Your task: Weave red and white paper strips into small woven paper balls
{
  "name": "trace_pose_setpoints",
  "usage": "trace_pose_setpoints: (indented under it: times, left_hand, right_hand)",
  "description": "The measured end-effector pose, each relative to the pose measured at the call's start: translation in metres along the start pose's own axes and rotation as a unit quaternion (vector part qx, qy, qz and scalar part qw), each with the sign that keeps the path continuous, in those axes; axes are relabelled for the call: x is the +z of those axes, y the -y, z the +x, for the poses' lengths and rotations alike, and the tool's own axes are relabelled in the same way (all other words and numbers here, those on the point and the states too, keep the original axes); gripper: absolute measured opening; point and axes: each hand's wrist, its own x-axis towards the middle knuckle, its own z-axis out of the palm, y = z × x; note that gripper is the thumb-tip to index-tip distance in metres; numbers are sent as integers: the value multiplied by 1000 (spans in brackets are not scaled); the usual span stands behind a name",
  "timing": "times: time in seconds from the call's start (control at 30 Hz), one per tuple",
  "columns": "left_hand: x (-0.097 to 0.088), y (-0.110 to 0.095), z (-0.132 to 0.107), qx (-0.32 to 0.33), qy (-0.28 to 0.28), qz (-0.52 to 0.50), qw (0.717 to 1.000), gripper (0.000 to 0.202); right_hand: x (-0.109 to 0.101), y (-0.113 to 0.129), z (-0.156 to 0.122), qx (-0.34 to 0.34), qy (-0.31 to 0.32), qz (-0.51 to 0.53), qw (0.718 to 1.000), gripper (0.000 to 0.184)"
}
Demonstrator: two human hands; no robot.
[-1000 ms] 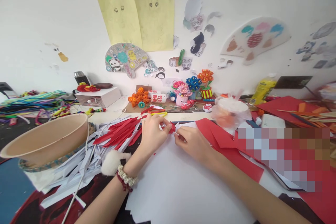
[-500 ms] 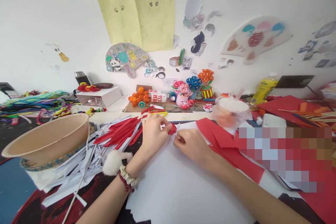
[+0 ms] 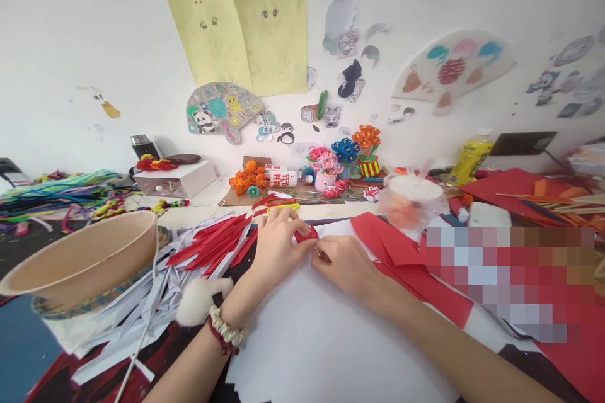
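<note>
Between my hands is a small red folded-paper piece (image 3: 306, 234) with white bits at its edge. My left hand (image 3: 281, 240) pinches it from the left, with thumb and fingers closed on it. My right hand (image 3: 344, 262) is closed at its right side, fingertips pressed together by the paper; what they hold is too small to make out. Both hands are over a large white sheet (image 3: 331, 340). Left of my left hand lies a heap of folded red paper strips (image 3: 212, 242) and white paper strips (image 3: 142, 302).
A beige basin (image 3: 89, 252) stands at the left, and a white fluffy ball (image 3: 196, 302) lies by my left wrist. Red paper sheets (image 3: 392, 242) are at the right. Behind are yellow-handled scissors (image 3: 283, 206), a lidded cup (image 3: 411, 195), flower pots (image 3: 370, 167) and a yellow bottle (image 3: 472, 157).
My two hands have come slightly closer together around the red paper piece, and more of it shows. The view has shifted a little.
</note>
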Motion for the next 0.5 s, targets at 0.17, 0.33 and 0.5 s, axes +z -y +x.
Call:
trace_pose_setpoints:
  times: [0.17, 0.33, 0.5]
  left_hand:
    - [-2, -6, -2, 49, 20, 40, 998, 9]
    - [1, -11, -3, 62, 18, 69, 996, 13]
    - [4, -12, -2, 35, 24, 65, 997, 18]
  right_hand:
    - [2, -2, -1, -11, 6, -13, 1000, 23]
    - [-1, -1, 1, -13, 17, -21, 1000, 22]
    - [2, -1, 2, 20, 19, -13, 1000, 26]
